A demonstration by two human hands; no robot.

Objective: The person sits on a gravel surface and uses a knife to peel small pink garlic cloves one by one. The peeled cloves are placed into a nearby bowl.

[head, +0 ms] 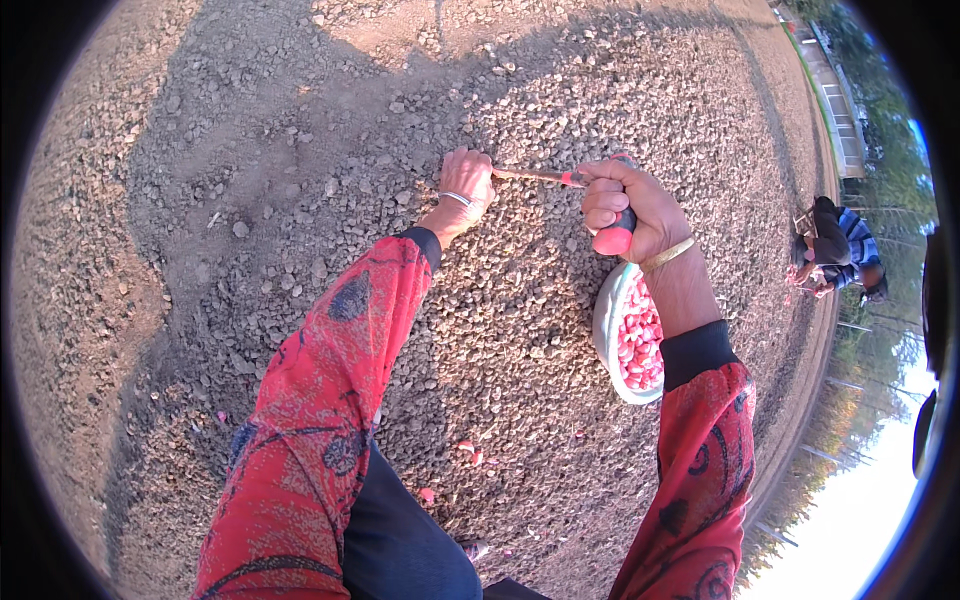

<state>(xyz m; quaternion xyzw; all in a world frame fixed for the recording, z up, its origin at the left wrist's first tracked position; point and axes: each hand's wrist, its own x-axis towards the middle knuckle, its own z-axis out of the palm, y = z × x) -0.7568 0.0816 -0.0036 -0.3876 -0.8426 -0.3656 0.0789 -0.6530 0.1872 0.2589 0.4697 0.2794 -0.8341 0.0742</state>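
Observation:
My right hand (634,206) is closed around the red and black handle of a hand tool (529,175). The tool's narrow, soil-coloured shaft points left, and its tip meets my left hand (466,180) or lies just behind it. My left hand is low over the crumbly soil (510,292), its fingers bent and their tips hidden; whether it holds the tool's end or something else cannot be told. Below my right wrist stands a pale basin (606,322) of pinkish-red pieces (637,341), partly covered by my forearm.
A few red pieces (471,450) lie on the soil near my legs, with another (427,495) closer to my knee. At the far right a person (840,244) in a blue striped top bends low over the field. A building (836,112) and trees stand beyond.

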